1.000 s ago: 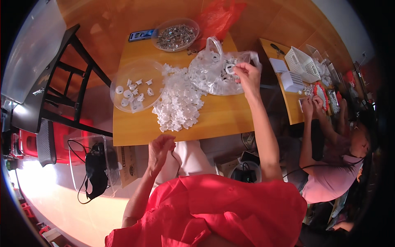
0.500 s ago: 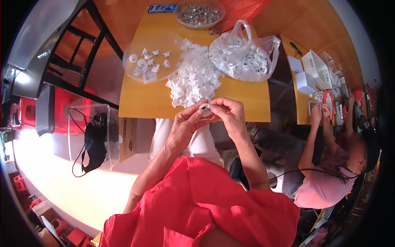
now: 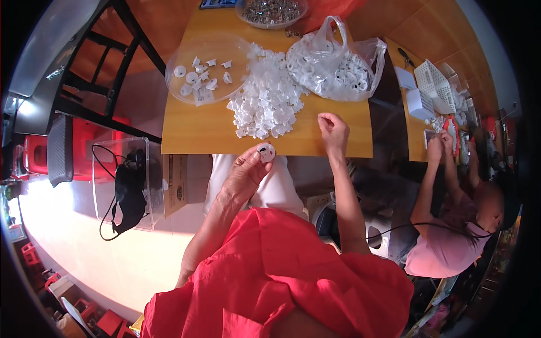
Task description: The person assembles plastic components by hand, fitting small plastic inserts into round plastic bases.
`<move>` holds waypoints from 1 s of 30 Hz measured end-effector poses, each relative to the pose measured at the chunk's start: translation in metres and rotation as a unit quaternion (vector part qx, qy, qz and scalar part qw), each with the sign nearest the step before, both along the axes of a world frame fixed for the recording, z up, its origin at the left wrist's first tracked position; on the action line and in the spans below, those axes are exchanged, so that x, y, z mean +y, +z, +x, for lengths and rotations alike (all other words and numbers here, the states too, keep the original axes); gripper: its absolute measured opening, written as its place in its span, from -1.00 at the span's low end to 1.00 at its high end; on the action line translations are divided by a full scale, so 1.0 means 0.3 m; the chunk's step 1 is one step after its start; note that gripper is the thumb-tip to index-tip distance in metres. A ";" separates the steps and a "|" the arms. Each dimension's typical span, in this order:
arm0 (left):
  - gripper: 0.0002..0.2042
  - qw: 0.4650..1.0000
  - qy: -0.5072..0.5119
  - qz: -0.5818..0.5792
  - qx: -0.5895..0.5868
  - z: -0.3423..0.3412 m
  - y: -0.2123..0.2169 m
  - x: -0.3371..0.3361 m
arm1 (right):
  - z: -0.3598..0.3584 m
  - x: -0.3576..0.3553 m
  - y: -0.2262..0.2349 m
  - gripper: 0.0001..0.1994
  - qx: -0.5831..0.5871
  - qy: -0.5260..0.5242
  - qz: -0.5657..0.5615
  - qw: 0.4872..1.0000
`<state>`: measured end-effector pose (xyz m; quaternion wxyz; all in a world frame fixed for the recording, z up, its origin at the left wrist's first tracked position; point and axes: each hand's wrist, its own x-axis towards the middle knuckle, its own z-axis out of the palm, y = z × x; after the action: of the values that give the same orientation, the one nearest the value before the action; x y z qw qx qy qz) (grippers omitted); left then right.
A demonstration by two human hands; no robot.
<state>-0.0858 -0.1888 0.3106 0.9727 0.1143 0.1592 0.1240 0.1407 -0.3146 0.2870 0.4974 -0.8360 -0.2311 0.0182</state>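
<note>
On the near side of a heap of white plastic pieces [image 3: 265,107], the person's left hand [image 3: 247,169] is pinching a round white part [image 3: 266,152] with dark spots between thumb and fingers; right of the heap and slightly nearer the person, the right hand [image 3: 335,133] is curling its fingers, well apart from the left, and one cannot tell whether it is gripping anything. Left of the heap, a clear round tray [image 3: 220,48] is holding a few white parts [image 3: 191,77]; right of the heap, a clear plastic bag [image 3: 369,56] is bulging with white rings [image 3: 345,79]; beyond the heap, a clear bowl [image 3: 270,25] is holding small metal parts [image 3: 273,11]
</note>
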 end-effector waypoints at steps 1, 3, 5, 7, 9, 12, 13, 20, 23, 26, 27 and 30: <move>-0.71 1.000 -0.003 -0.011 -0.007 -0.001 -0.005 -0.001 | -0.009 0.023 0.016 -0.88 -0.062 0.033 -0.007 0.998; -0.71 1.000 -0.009 -0.020 -0.011 0.006 -0.005 0.002 | -0.001 0.078 0.021 -0.85 -0.142 0.078 -0.002 0.987; -0.67 0.997 -0.028 -0.055 -0.036 0.015 -0.002 -0.005 | 0.016 0.139 0.036 -0.80 -0.094 0.042 -0.078 0.992; -0.65 0.996 -0.031 -0.067 -0.041 0.018 0.003 -0.010 | 0.038 0.167 0.011 -0.78 -0.069 0.036 -0.102 0.992; -0.63 0.995 -0.034 -0.079 -0.049 0.024 0.012 -0.009 | 0.049 0.181 -0.010 -0.80 -0.027 0.036 -0.087 0.995; -0.58 0.994 -0.029 -0.094 -0.052 0.018 0.024 -0.013 | 0.048 0.183 -0.015 -0.83 0.018 0.046 -0.035 0.998; -0.54 0.995 -0.034 -0.089 -0.039 0.020 0.034 -0.014 | 0.058 0.173 -0.019 -0.83 0.018 0.045 -0.035 0.998; -0.52 0.991 -0.033 -0.128 -0.038 0.015 0.013 -0.018 | 0.041 0.099 0.078 -0.87 0.298 0.091 0.066 0.948; -0.53 0.991 -0.032 -0.127 -0.032 0.014 0.010 -0.020 | 0.033 0.070 0.082 -0.86 0.327 0.099 0.091 0.935; -0.55 0.991 -0.032 -0.125 -0.026 0.012 0.005 -0.024 | 0.027 0.059 0.078 -0.85 0.338 0.105 0.106 0.929; -0.56 0.992 -0.034 -0.123 -0.024 0.012 0.002 -0.024 | 0.025 0.058 0.077 -0.85 0.340 0.109 0.112 0.927; -0.58 0.990 -0.033 -0.136 -0.029 0.011 -0.008 -0.023 | 0.016 0.058 0.077 -0.87 0.342 0.120 0.116 0.925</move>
<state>-0.0826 -0.1958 0.3083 0.9869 -0.0172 0.1428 0.0727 0.1455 -0.2972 0.3101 0.6339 -0.6812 -0.1458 0.3360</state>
